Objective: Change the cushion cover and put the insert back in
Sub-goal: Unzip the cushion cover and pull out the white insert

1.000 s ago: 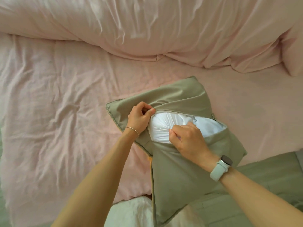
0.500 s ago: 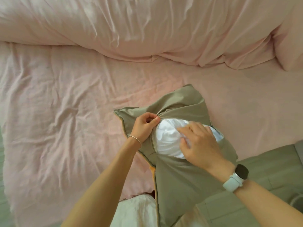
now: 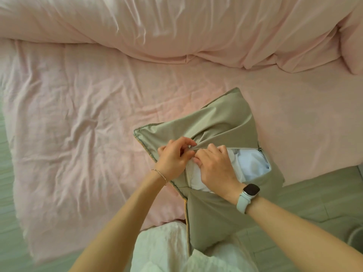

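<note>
Zip-up step: left hand (image 3: 173, 159) pinched cover (image 3: 216, 209) edge, right hand (image 3: 216, 165) fingers tucked insert (image 3: 253, 165) down. Next, probably: pull zipper closed.

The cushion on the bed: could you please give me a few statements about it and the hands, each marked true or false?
1. The white insert shows through the open zip of the olive cushion cover. True.
2. The left hand lies flat on the pink sheet. False: it pinches the cover's edge at the opening.
3. The right hand wears a watch on its wrist. True.
4. The cover is zipped fully shut. False: the opening gapes.
5. The cushion lies on the floor. False: it lies on the bed's near edge.
</note>
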`<control>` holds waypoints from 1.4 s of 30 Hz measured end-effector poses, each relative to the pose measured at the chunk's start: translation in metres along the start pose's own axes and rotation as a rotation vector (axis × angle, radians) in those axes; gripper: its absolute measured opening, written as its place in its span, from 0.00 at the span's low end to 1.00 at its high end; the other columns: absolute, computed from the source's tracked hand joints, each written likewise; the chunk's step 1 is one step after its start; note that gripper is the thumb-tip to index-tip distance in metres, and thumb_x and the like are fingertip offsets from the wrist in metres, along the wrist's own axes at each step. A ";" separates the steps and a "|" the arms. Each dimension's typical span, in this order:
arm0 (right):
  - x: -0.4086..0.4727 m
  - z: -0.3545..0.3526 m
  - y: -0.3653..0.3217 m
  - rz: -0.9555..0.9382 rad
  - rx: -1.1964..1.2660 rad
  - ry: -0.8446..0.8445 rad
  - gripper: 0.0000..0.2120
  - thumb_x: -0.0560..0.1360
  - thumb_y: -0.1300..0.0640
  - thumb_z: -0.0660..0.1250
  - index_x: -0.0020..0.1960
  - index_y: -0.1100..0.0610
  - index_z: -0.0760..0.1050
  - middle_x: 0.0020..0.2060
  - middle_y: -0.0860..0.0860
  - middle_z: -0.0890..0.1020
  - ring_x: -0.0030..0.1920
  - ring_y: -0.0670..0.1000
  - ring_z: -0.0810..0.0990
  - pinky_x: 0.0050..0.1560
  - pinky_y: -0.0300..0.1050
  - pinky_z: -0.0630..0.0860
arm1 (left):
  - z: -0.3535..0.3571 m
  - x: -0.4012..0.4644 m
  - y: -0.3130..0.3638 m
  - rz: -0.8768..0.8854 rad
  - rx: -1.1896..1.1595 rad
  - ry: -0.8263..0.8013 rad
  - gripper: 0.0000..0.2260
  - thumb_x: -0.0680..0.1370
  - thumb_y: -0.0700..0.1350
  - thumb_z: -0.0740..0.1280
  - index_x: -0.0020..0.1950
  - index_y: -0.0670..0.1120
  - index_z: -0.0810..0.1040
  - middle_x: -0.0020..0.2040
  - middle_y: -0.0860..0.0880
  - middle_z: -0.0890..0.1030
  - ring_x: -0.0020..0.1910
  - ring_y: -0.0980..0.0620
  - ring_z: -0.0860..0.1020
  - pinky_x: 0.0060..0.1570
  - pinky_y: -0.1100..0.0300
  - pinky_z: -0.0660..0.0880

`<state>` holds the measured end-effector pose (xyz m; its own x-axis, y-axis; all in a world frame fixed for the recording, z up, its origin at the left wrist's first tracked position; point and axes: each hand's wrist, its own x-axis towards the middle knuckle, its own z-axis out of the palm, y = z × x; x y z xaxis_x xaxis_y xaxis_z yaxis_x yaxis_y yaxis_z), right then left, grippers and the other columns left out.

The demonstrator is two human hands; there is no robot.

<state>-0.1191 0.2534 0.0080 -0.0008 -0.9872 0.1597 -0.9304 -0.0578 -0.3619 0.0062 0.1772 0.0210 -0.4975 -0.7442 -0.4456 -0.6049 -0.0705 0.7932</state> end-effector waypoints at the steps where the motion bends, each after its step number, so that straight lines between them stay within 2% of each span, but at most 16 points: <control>1: -0.002 -0.007 0.001 0.012 0.048 0.008 0.12 0.75 0.58 0.56 0.34 0.58 0.70 0.28 0.50 0.72 0.35 0.50 0.63 0.37 0.46 0.58 | 0.000 -0.001 0.003 0.033 0.079 0.028 0.06 0.76 0.43 0.66 0.48 0.54 0.75 0.36 0.56 0.73 0.42 0.61 0.70 0.54 0.55 0.62; 3: -0.006 -0.022 0.003 0.024 0.138 0.019 0.12 0.75 0.58 0.56 0.33 0.60 0.68 0.28 0.51 0.70 0.35 0.49 0.62 0.37 0.45 0.58 | 0.003 -0.001 0.011 0.064 0.100 0.068 0.06 0.77 0.43 0.65 0.50 0.53 0.76 0.37 0.55 0.74 0.45 0.57 0.70 0.55 0.56 0.58; 7: -0.013 -0.045 0.014 0.148 0.288 0.013 0.11 0.74 0.59 0.56 0.35 0.62 0.68 0.32 0.50 0.66 0.35 0.46 0.60 0.37 0.39 0.58 | 0.013 0.005 0.025 0.084 0.111 0.119 0.05 0.78 0.43 0.64 0.51 0.51 0.77 0.35 0.58 0.71 0.46 0.57 0.69 0.47 0.61 0.53; 12: -0.025 -0.066 0.017 0.280 0.452 0.006 0.10 0.75 0.56 0.55 0.37 0.57 0.67 0.34 0.40 0.64 0.36 0.41 0.64 0.41 0.28 0.64 | 0.011 0.015 0.029 0.036 -0.015 0.131 0.08 0.77 0.41 0.65 0.47 0.55 0.72 0.37 0.58 0.75 0.45 0.59 0.72 0.58 0.58 0.56; 15: -0.032 -0.082 0.017 0.308 0.473 0.032 0.08 0.75 0.55 0.55 0.38 0.53 0.64 0.33 0.40 0.65 0.37 0.36 0.68 0.41 0.25 0.64 | 0.016 0.016 0.034 0.020 -0.027 0.112 0.08 0.76 0.41 0.65 0.46 0.55 0.70 0.37 0.58 0.76 0.40 0.62 0.71 0.59 0.56 0.58; 18: -0.041 -0.088 0.024 0.355 0.461 0.004 0.09 0.76 0.55 0.57 0.37 0.54 0.64 0.33 0.41 0.66 0.37 0.38 0.68 0.41 0.28 0.65 | 0.017 0.019 0.041 -0.014 -0.049 0.059 0.06 0.76 0.42 0.67 0.45 0.53 0.73 0.36 0.58 0.76 0.40 0.56 0.72 0.55 0.57 0.59; 20: -0.035 -0.087 0.028 0.382 0.409 -0.059 0.09 0.75 0.56 0.58 0.37 0.55 0.67 0.33 0.45 0.68 0.37 0.44 0.67 0.40 0.36 0.65 | 0.013 0.022 0.045 -0.067 -0.208 0.010 0.06 0.75 0.39 0.68 0.42 0.50 0.76 0.34 0.53 0.77 0.35 0.54 0.72 0.48 0.57 0.67; 22: -0.022 -0.083 0.028 0.268 0.217 -0.032 0.08 0.74 0.56 0.59 0.38 0.58 0.70 0.34 0.49 0.73 0.38 0.50 0.67 0.39 0.44 0.64 | 0.005 0.023 0.048 -0.169 -0.385 -0.023 0.07 0.74 0.35 0.68 0.40 0.47 0.77 0.32 0.49 0.76 0.31 0.54 0.71 0.38 0.61 0.71; 24: -0.007 -0.080 0.017 0.136 0.075 -0.017 0.09 0.72 0.53 0.59 0.45 0.57 0.73 0.41 0.51 0.77 0.42 0.52 0.70 0.40 0.47 0.64 | -0.003 0.022 0.049 -0.263 -0.494 -0.081 0.07 0.73 0.34 0.68 0.39 0.45 0.78 0.30 0.48 0.74 0.27 0.56 0.70 0.30 0.66 0.70; 27: 0.004 -0.069 -0.005 0.119 0.067 -0.090 0.22 0.71 0.42 0.59 0.59 0.53 0.72 0.52 0.51 0.77 0.51 0.51 0.70 0.47 0.47 0.65 | -0.009 0.019 0.049 -0.315 -0.482 -0.104 0.05 0.73 0.33 0.68 0.41 0.42 0.79 0.25 0.51 0.73 0.23 0.57 0.68 0.25 0.67 0.68; 30: -0.003 -0.059 -0.011 0.268 0.080 -0.086 0.26 0.72 0.38 0.57 0.60 0.54 0.74 0.54 0.53 0.76 0.54 0.52 0.68 0.49 0.51 0.70 | -0.011 0.018 0.047 -0.343 -0.478 -0.043 0.04 0.76 0.34 0.65 0.48 0.40 0.79 0.31 0.46 0.74 0.28 0.54 0.70 0.31 0.64 0.69; 32: -0.006 -0.061 -0.010 0.496 0.220 -0.051 0.28 0.72 0.36 0.55 0.60 0.55 0.73 0.56 0.53 0.74 0.57 0.53 0.69 0.54 0.51 0.70 | -0.012 0.017 0.049 -0.370 -0.601 0.010 0.07 0.78 0.35 0.62 0.53 0.39 0.79 0.39 0.42 0.75 0.38 0.48 0.71 0.38 0.59 0.71; 34: 0.003 -0.067 -0.009 0.723 0.426 -0.064 0.29 0.72 0.35 0.57 0.61 0.56 0.71 0.57 0.52 0.73 0.59 0.53 0.69 0.60 0.48 0.67 | -0.015 0.015 0.057 -0.364 -0.757 0.062 0.08 0.78 0.35 0.61 0.53 0.40 0.79 0.41 0.42 0.77 0.40 0.48 0.73 0.41 0.59 0.74; 35: 0.011 -0.067 -0.008 0.753 0.483 -0.049 0.27 0.72 0.38 0.59 0.61 0.57 0.70 0.57 0.52 0.73 0.60 0.53 0.69 0.62 0.48 0.66 | -0.015 0.014 0.064 -0.345 -0.822 0.084 0.08 0.79 0.35 0.60 0.51 0.41 0.79 0.40 0.43 0.78 0.40 0.49 0.75 0.41 0.59 0.76; 39: 0.062 -0.086 -0.010 0.568 0.526 0.140 0.12 0.77 0.53 0.64 0.48 0.62 0.73 0.45 0.52 0.74 0.49 0.54 0.73 0.54 0.47 0.70 | -0.027 0.010 0.089 -0.218 -1.134 0.193 0.08 0.79 0.35 0.59 0.48 0.42 0.77 0.35 0.46 0.80 0.34 0.53 0.78 0.37 0.62 0.78; 42: 0.091 -0.104 -0.014 0.303 0.485 0.261 0.09 0.76 0.58 0.62 0.44 0.64 0.75 0.42 0.53 0.77 0.45 0.52 0.72 0.50 0.37 0.67 | -0.040 0.005 0.096 -0.104 -1.344 0.279 0.07 0.79 0.34 0.57 0.48 0.43 0.72 0.31 0.50 0.77 0.28 0.57 0.76 0.30 0.65 0.76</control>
<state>-0.1446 0.1801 0.1230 -0.3845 -0.9051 0.1814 -0.6025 0.0972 -0.7922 -0.0294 0.1398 0.1119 -0.2507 -0.7922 -0.5564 0.5095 -0.5967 0.6200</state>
